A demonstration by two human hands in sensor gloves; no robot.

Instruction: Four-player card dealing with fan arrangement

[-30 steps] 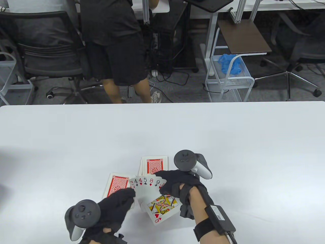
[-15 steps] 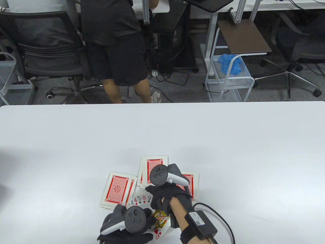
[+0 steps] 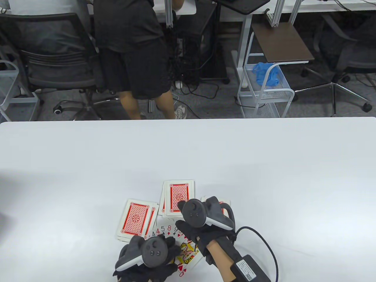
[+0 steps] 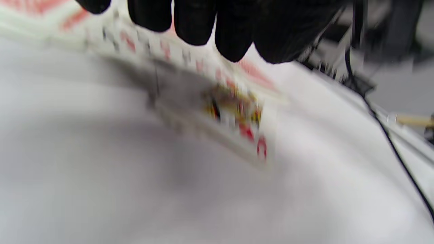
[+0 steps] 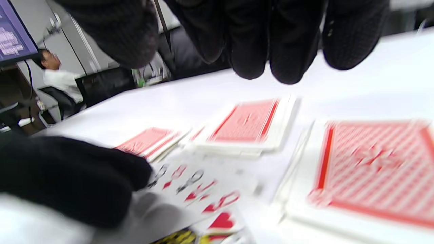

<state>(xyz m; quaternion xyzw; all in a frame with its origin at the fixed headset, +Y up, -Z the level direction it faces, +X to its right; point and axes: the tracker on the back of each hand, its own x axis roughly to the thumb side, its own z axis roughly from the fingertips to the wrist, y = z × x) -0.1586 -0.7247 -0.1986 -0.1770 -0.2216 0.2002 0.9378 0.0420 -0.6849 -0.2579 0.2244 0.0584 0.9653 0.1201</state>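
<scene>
Fanned cards [image 3: 176,243], face up with a queen of hearts at the near end, lay low over the white surface [image 3: 264,164] just in front of three face-down piles as we set down the first player's hand. Our left hand [image 3: 147,261] covered the fan's near-left corner, fingers draped over it; whether they pinched the cards or only pressed them we could not tell. Our right hand [image 3: 202,232] hovered just beyond the fan's far-right end, fingers hanging loosely curled and gripping nothing, as the right wrist view showed.

Measured from the fan, one red-backed pile [image 3: 136,218] sat just beyond and left, a second pile [image 3: 177,196] directly beyond, and a third pile [image 3: 224,205] beyond and right, largely hidden under the right tracker. We judged the spread kept near our edge so each index stayed readable while the undealt-looking piles waited in turn.

A second before, the fan was held up between both hands, the right one gripping its right end. Since then it had come down toward the surface, the left hand had swung over it, and the right had let go.
</scene>
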